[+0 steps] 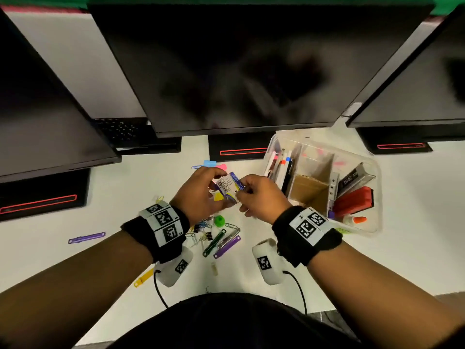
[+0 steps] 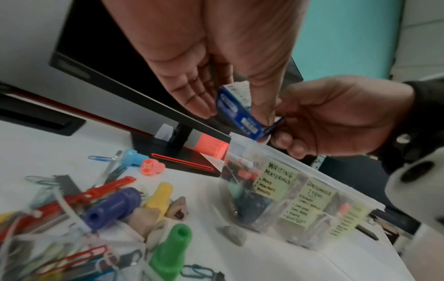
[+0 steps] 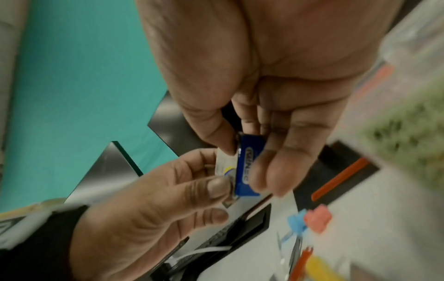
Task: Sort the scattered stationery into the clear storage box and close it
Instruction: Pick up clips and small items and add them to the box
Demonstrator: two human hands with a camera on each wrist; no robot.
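Note:
Both hands hold a small blue and white box (image 1: 229, 185) in the air above the desk, left of the clear storage box (image 1: 362, 224). My left hand (image 1: 201, 192) pinches its left side with thumb and fingers. My right hand (image 1: 256, 195) pinches its right end. The left wrist view shows the small box (image 2: 236, 110) between my left fingertips, with the right hand gripping its lower corner. In the right wrist view the small box (image 3: 247, 167) sits between my right thumb and fingers. The storage box is open, with cardboard dividers, pens, a red eraser and a glue bottle inside.
Scattered clips, fasteners and a green cap (image 1: 219, 221) lie on the white desk (image 1: 415, 222) below my hands. A purple strip (image 1: 86, 237) lies at the left, a yellow one (image 1: 143, 277) near my left wrist. Three dark monitors (image 1: 251, 64) stand behind. Yellow labels (image 2: 276, 180) mark the storage box's side.

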